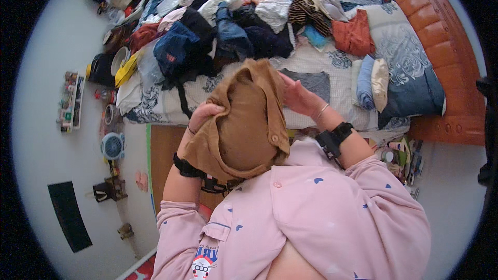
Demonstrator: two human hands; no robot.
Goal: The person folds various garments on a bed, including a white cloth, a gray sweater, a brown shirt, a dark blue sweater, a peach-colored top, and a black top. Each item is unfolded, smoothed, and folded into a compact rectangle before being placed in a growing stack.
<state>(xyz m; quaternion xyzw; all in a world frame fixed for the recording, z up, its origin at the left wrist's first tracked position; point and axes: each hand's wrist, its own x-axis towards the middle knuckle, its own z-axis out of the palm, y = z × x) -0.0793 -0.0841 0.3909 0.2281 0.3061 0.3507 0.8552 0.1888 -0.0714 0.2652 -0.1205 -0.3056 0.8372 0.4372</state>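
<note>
A brown buttoned garment (249,124) hangs bunched up in front of my chest, above the near edge of the bed. My left hand (206,116) grips its edge at the left, the thumb lying over the cloth. Against the garment's upper right side is my right hand (297,93), its fingers extended and partly behind the cloth, so its hold cannot be made out. Beyond that hand a grey piece of clothing (311,81) lies flat on the bed. Three rolled or folded cloths, the middle one blue (365,82), stand side by side further right.
A long heap of mixed clothes (233,31) spans the bed. A pillow (408,62) rests by the brown headboard (455,58). On the left are a small blue fan (113,146) and a wall shelf (72,101); bottles and tubes (398,155) crowd the bedside at right.
</note>
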